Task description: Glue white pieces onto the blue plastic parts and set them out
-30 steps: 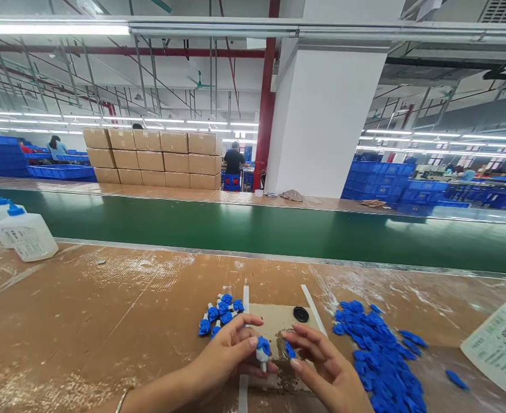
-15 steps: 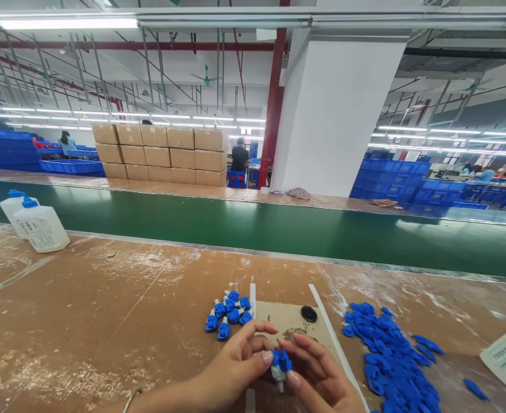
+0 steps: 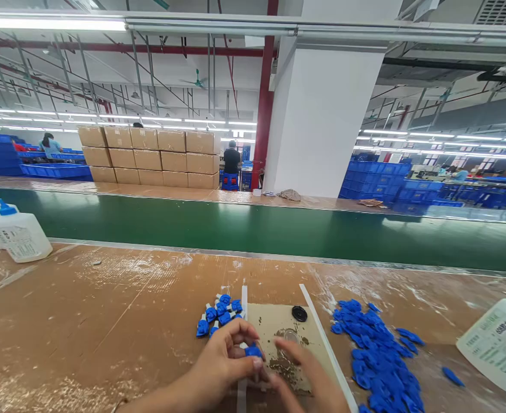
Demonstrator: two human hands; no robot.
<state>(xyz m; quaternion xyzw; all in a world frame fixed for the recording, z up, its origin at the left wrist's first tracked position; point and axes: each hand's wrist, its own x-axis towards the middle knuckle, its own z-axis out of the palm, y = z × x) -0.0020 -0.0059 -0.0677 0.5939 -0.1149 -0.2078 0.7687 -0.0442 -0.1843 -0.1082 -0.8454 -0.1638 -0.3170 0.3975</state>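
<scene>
across your wide brown table [image 3: 106, 321], a long green strip [image 3: 236, 226] runs along the far side. a flat tan board [image 3: 265, 315] lies in front of you, wet or stained in the middle. right of it is a big heap of loose blue bits [image 3: 382, 361], with a few lying away from it. two pale bottles [image 3: 23, 238] with blue tops stand at the left, and another pale bottle [image 3: 500, 347] is at the right edge, partly cut off.

your left hand [image 3: 225, 358] and your right hand [image 3: 311, 376] are over the near part of the board. just left of the board is a little group of blue-and-white pieces [image 3: 224, 318]. it looks like those are done, and many more blue bits are left. a round black disc [image 3: 299, 314] sits on the board.

one blue piece [image 3: 253, 350] is pinched in your left fingers, and it seems partway done. your right fingers are blurry and spread apart, with nothing seen in them; whether they touch the piece, i cannot tell.

the bottles have labels with rows of dark print, and some green at the right, too blurry to read.
</scene>
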